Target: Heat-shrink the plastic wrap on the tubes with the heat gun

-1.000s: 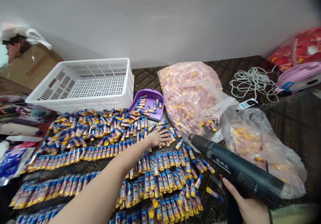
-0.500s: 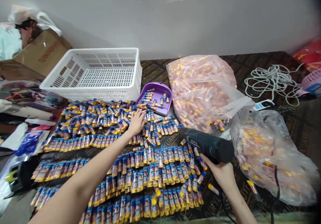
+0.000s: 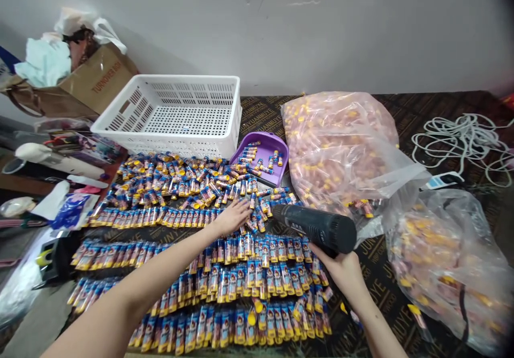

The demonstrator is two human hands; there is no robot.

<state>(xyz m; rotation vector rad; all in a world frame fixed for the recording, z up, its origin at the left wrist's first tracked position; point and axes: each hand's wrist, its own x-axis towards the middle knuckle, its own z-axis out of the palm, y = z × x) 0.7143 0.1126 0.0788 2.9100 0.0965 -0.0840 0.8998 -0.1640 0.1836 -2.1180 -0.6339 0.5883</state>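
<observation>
Over the tabletop my left hand (image 3: 235, 216) lies palm down with fingers stretched out, on or just above loose small tubes (image 3: 257, 220) with blue and yellow ends. In my right hand (image 3: 343, 269) is a black heat gun (image 3: 317, 227). Its nozzle points left, towards those tubes and close to the left fingertips. Rows of upright-looking printed tubes (image 3: 233, 283) fill the front of the table. Behind the left forearm lies a jumbled heap of the same tubes (image 3: 160, 179). The right fingers are partly hidden by the heat gun.
A purple dustpan (image 3: 281, 160) with several tubes stands beside a white plastic crate (image 3: 225, 143). At right are a large clear bag of tubes (image 3: 341, 138), a smaller bag (image 3: 433, 251) and coiled white cord (image 3: 466, 141). A cardboard box (image 3: 100, 82) stands back left.
My left hand has drawn back towards me from near the dustpan. The heat gun has moved left, its nozzle nearer the left hand. The camera view has turned slightly left.
</observation>
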